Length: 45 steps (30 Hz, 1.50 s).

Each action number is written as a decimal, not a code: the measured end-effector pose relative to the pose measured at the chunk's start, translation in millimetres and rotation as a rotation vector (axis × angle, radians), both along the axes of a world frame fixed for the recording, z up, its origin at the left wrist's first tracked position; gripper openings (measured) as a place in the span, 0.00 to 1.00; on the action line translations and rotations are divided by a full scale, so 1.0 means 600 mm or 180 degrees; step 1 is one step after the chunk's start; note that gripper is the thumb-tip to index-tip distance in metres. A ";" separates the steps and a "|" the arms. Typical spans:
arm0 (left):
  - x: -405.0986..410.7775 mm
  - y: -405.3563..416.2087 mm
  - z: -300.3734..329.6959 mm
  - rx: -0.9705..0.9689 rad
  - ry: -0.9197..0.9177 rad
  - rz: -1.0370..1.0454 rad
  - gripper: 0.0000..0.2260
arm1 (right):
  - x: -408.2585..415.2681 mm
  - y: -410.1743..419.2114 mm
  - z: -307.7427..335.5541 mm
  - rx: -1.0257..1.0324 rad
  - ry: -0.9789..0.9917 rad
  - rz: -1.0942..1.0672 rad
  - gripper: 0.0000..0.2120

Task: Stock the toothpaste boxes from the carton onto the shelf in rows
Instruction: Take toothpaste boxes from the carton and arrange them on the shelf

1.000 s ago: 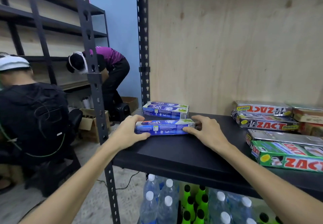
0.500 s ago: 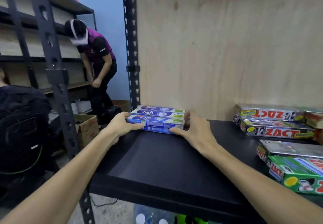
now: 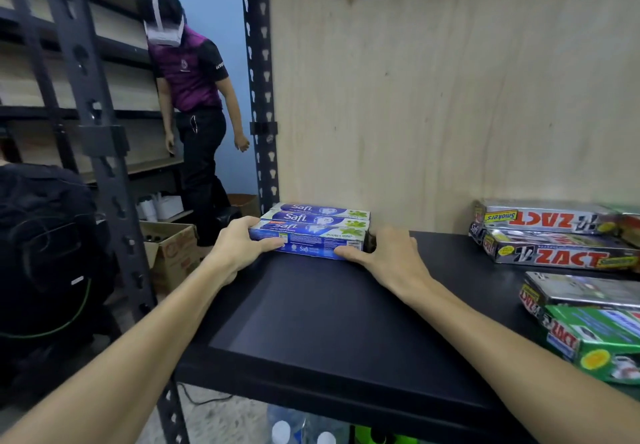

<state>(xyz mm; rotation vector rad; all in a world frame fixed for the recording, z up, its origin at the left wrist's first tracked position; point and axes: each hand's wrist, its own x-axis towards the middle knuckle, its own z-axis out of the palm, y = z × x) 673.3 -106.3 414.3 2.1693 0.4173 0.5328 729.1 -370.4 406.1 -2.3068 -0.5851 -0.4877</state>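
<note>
The front toothpaste box lies crosswise at the back left of the shelf, touching two more behind, its ends gripped by the left hand and right hand, equally near.

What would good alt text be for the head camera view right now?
Both hands, left hand and right hand, hold the ends of a blue Safi toothpaste box against two more at the back of a black shelf; Zact boxes lie to the right.
</note>
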 end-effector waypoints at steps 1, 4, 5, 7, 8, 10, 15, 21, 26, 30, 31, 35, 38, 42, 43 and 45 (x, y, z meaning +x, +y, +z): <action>0.002 0.000 -0.003 0.0006 -0.0036 0.0010 0.26 | 0.001 -0.001 -0.001 0.0001 -0.0002 -0.0002 0.21; 0.006 -0.005 -0.010 0.0019 -0.0141 0.0048 0.26 | 0.005 -0.002 -0.004 -0.0017 0.0023 -0.0008 0.22; 0.004 -0.007 -0.011 0.0001 -0.0161 0.0047 0.27 | 0.007 -0.002 -0.004 -0.0017 0.0034 -0.0015 0.23; 0.003 -0.008 -0.012 0.0018 -0.0159 -0.0012 0.29 | 0.009 -0.002 -0.006 -0.0037 0.0025 -0.0035 0.24; 0.003 -0.008 -0.013 0.0027 -0.0158 -0.0046 0.29 | 0.009 -0.002 -0.008 -0.0043 0.0009 -0.0039 0.25; 0.002 -0.007 -0.014 -0.0006 -0.0155 -0.0087 0.31 | 0.008 -0.002 -0.008 -0.0029 0.0009 -0.0042 0.25; -0.002 -0.006 -0.013 -0.0210 -0.0178 -0.0269 0.43 | -0.002 -0.005 -0.006 0.0032 0.0143 0.0023 0.26; -0.020 -0.016 -0.009 -0.0049 -0.0283 -0.0234 0.53 | -0.031 -0.012 0.003 0.0129 0.0194 0.0086 0.30; -0.049 -0.048 0.002 0.0742 -0.0532 0.0045 0.49 | -0.069 -0.029 0.008 0.0122 0.0081 -0.0045 0.33; -0.092 -0.093 0.004 0.0986 -0.0855 -0.0233 0.44 | -0.110 -0.051 0.008 0.0247 -0.0064 -0.0106 0.35; -0.103 -0.105 0.005 0.0981 -0.0897 -0.0355 0.42 | -0.121 -0.060 0.006 0.0348 -0.0096 -0.0111 0.35; -0.131 -0.174 0.008 0.0614 -0.0926 -0.0647 0.39 | -0.170 -0.113 0.009 0.0774 -0.0191 -0.0218 0.35; -0.134 -0.250 0.012 0.0377 -0.0991 -0.0797 0.38 | -0.201 -0.166 0.013 0.0755 -0.0290 -0.0295 0.33; -0.134 -0.346 0.016 0.0172 -0.1135 -0.0966 0.34 | -0.231 -0.239 0.031 0.0703 -0.0390 -0.0366 0.33; -0.134 -0.366 0.014 0.0146 -0.1134 -0.0999 0.33 | -0.236 -0.259 0.035 0.0665 -0.0437 -0.0400 0.33; -0.134 -0.403 0.009 0.0135 -0.1108 -0.1079 0.30 | -0.245 -0.302 0.038 0.0567 -0.0501 -0.0485 0.33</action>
